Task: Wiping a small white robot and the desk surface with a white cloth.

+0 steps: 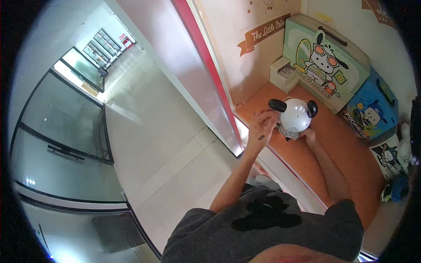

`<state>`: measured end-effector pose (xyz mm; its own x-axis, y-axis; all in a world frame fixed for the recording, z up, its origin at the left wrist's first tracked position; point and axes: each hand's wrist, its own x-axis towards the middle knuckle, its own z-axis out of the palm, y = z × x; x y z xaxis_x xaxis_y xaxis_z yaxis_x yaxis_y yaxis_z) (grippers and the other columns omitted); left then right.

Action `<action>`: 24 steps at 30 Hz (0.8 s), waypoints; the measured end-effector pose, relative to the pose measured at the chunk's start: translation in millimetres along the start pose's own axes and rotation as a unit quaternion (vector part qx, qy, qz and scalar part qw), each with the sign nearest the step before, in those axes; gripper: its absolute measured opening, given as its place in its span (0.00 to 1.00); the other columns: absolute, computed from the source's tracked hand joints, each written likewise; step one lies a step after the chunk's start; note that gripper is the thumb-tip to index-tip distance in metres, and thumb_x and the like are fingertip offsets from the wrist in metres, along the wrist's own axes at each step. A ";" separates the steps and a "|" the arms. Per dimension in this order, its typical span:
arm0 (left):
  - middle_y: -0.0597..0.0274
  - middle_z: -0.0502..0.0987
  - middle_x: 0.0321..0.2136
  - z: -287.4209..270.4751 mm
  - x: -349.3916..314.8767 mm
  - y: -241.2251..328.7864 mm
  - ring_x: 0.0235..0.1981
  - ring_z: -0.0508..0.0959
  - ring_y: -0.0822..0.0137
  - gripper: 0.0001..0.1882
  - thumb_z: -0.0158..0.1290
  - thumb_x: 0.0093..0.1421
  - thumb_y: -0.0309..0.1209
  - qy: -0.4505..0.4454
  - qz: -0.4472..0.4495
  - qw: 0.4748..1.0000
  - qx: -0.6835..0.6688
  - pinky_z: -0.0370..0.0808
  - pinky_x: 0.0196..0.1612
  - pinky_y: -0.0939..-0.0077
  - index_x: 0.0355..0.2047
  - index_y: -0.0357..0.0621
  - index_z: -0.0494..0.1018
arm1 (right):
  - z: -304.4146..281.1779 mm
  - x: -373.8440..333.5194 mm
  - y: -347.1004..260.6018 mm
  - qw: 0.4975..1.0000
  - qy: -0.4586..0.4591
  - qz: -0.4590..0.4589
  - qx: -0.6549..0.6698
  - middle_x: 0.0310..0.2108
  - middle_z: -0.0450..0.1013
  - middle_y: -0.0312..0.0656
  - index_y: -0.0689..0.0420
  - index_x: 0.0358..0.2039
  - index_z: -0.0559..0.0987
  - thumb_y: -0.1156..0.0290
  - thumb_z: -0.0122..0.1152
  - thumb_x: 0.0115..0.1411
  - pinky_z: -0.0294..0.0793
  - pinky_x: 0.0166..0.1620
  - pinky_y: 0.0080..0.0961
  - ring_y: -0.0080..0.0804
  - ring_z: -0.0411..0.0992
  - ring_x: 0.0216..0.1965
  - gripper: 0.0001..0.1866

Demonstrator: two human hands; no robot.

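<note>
The orange shelf [346,144] carries everything here; against its back corner leans a pale green cartoon-dog box [324,61], with a blue cartoon-dog pouch [372,109] toward the right edge; near the front edge, between your hands, sits the white plush dog with black ears [295,116]; it looks soft and light, likely to squash rather than slip, so take it round the striped body, not the ears; your left hand [262,127] is curled narrow, fingertips touching its left side; your right hand [309,135] cups it from below, mostly hidden
</note>
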<state>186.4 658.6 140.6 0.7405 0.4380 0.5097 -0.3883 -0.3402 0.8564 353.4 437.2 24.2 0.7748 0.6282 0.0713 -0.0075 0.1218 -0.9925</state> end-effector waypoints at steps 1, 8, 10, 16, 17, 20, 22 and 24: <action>0.55 0.78 0.45 -3.2 1.7 -0.6 0.39 0.79 0.64 0.14 0.58 0.63 0.25 -0.011 0.076 0.995 0.061 0.77 0.44 0.76 0.49 0.36 0.78 | -7.5 -1.4 2.1 1.000 -0.006 0.001 0.001 0.30 0.77 0.41 0.59 0.31 0.80 0.76 0.54 0.52 0.69 0.38 0.22 0.28 0.70 0.31 0.08; 0.54 0.78 0.43 -5.4 -3.8 24.2 0.36 0.78 0.65 0.14 0.57 0.64 0.22 -0.039 -0.032 0.997 -0.064 0.76 0.41 0.76 0.50 0.35 0.77 | -16.8 -0.1 12.9 0.999 -0.034 0.016 0.014 0.29 0.77 0.41 0.59 0.31 0.80 0.76 0.53 0.51 0.68 0.36 0.22 0.28 0.70 0.30 0.09; 0.54 0.78 0.42 -5.4 -1.9 28.0 0.35 0.78 0.65 0.14 0.56 0.64 0.21 -0.043 -0.035 0.997 -0.046 0.76 0.39 0.76 0.50 0.35 0.76 | -22.7 3.1 15.8 0.999 -0.039 0.025 0.018 0.29 0.77 0.41 0.59 0.30 0.80 0.76 0.53 0.51 0.68 0.36 0.21 0.28 0.70 0.30 0.09; 0.56 0.78 0.37 -2.1 -2.6 19.7 0.31 0.75 0.66 0.10 0.55 0.65 0.22 -0.052 -0.038 0.996 -0.061 0.73 0.35 0.75 0.47 0.35 0.75 | 40.1 -3.9 -37.2 0.978 0.093 0.102 0.156 0.35 0.81 0.45 0.66 0.46 0.80 0.78 0.57 0.50 0.74 0.41 0.23 0.33 0.74 0.34 0.21; 0.56 0.78 0.37 -2.8 -2.8 18.0 0.31 0.75 0.66 0.10 0.55 0.65 0.22 -0.054 -0.040 0.996 -0.062 0.73 0.35 0.75 0.47 0.35 0.75 | 43.0 -6.8 -42.3 0.978 0.095 0.103 0.156 0.35 0.81 0.45 0.66 0.46 0.80 0.78 0.57 0.50 0.74 0.41 0.23 0.33 0.74 0.34 0.21; 0.56 0.79 0.37 -6.1 -0.2 8.3 0.34 0.76 0.67 0.08 0.56 0.68 0.26 -0.080 -0.122 0.989 0.018 0.73 0.37 0.75 0.45 0.35 0.74 | 46.8 -14.5 -54.8 0.987 0.047 0.074 0.132 0.37 0.80 0.44 0.66 0.48 0.79 0.78 0.57 0.49 0.74 0.41 0.23 0.33 0.74 0.35 0.23; 0.58 0.79 0.36 -6.5 -3.7 7.5 0.35 0.77 0.67 0.08 0.55 0.68 0.26 -0.091 -0.150 0.983 0.047 0.74 0.39 0.75 0.45 0.36 0.74 | 48.4 -19.0 -58.9 0.991 0.017 0.057 0.117 0.37 0.80 0.44 0.65 0.50 0.79 0.78 0.56 0.49 0.74 0.41 0.23 0.32 0.74 0.35 0.24; 0.59 0.80 0.35 -5.4 -8.5 2.5 0.35 0.78 0.67 0.07 0.54 0.69 0.25 -0.102 -0.156 0.982 0.044 0.74 0.40 0.76 0.45 0.36 0.74 | 49.5 -17.8 -63.6 0.994 -0.006 0.044 0.103 0.38 0.80 0.43 0.65 0.51 0.78 0.78 0.55 0.48 0.73 0.41 0.23 0.32 0.74 0.35 0.26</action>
<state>176.2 658.6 138.9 0.9134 0.3603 0.1894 -0.0834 -0.2897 0.9535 308.8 456.4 90.9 0.7575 0.6527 -0.0121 -0.2047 0.2199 -0.9538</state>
